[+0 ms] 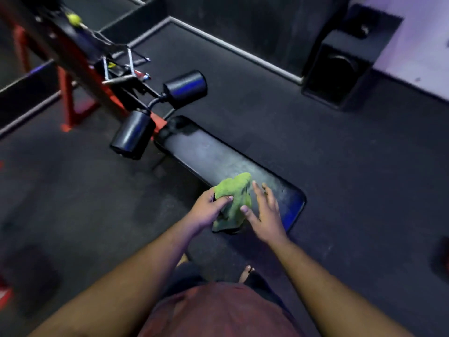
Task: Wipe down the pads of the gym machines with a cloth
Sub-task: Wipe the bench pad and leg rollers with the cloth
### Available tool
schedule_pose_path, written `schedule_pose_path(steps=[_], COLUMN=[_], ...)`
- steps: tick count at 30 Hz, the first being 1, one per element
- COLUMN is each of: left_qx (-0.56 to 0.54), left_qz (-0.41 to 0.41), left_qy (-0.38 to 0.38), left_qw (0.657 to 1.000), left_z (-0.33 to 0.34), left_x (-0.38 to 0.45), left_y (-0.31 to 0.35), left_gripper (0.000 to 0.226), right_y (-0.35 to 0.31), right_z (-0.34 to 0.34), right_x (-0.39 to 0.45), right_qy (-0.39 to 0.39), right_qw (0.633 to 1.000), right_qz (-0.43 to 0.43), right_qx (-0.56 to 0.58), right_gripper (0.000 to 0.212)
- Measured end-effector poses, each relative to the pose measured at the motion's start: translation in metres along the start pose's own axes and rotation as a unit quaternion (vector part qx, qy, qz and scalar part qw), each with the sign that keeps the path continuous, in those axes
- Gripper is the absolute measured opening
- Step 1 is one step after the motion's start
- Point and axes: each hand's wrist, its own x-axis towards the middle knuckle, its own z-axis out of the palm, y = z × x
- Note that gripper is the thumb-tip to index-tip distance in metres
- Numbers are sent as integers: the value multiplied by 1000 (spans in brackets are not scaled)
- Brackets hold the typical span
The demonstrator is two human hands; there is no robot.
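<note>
Left hand (209,210) is gripping green cloth (234,200) bunched on bench pad (218,156); right hand (266,210) is hovering just beside, fingers spread. Risk: bunched cloth is skipping pad beyond the hands.

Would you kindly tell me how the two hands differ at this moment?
The left hand grips the green cloth, fingers curled round it; the right hand is open, fingers straight, its thumb at the cloth's edge. The left hand is at the bench pad's side edge, the right hand over it. Both are bare.
</note>
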Motion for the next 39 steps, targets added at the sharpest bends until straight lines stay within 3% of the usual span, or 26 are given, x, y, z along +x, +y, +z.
schedule_pose_path(steps=[5,9,13,15,18,20,25,29,39], left_qx=[-12,-39,-71,-19,67,103,146,173,209], left_qz=[38,51,58,62,41,37,21,0,-81], left_qy=[27,58,126,146,111,113,139,142,147], left_qw=[999,996,988,987,991,988,979,975,963], left_z=[-55,-113,-186,-221,-288,-323,-387,-415,-468], left_x=[-18,-29,-34,-34,-32,-25,-1,36,188], left_y=[22,27,10,-4,-18,-24,-23,-12,-17], left_gripper=[29,29,15,30,47,38,26,24,28], right_y=[-50,-97,-151,-176,-220,-240,-273,-293,-272], right_z=[10,36,79,98,137,158,202,218,296], right_x=[35,61,76,79,92,103,143,185,354], right_qy=[-30,-134,-171,-172,-162,-155,-105,-72,-91], right_qw=[996,981,975,971,972,977,993,989,985], right_qz=[-81,-136,-95,-73,-37,-14,-4,1,68], right_qx=[-20,-44,106,148,167,145,-50,-129,-132], right_gripper=[93,91,48,28,15,17,58,54,58])
